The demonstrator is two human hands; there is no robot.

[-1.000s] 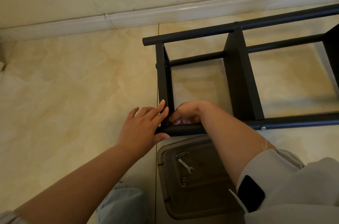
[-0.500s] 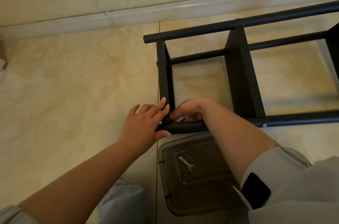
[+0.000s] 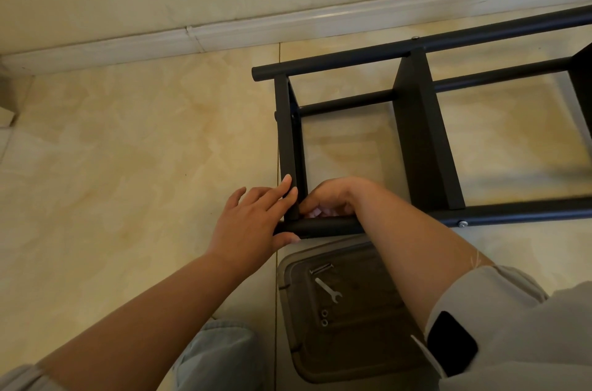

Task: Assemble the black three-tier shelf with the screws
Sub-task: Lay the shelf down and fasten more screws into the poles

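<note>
A glossy beige tile floor (image 3: 121,166) runs to a white baseboard (image 3: 224,30) and a pale wall at the far side. The black shelf (image 3: 419,140) lies on its side on the floor at centre right, its long tubes running off the right edge and its flat panels standing between them. The left hand (image 3: 253,224) is at the shelf's near left corner: its straight fingers lie against the end panel, and its thumb sits under the end of the near tube (image 3: 323,227). The right hand (image 3: 333,198) reaches over that tube just inside the same corner with its fingers curled under; I cannot tell what they hold. A screw (image 3: 462,224) shows on the near tube farther right, and another on the far tube. Near the person, just below the corner, is a clear plastic lid (image 3: 349,349) carrying a small wrench (image 3: 328,289), a long bolt (image 3: 321,269) and two nuts (image 3: 324,317). A grey sleeve (image 3: 499,310) covers the right forearm, and a pale-jeaned knee (image 3: 221,352) is at the bottom.
</note>
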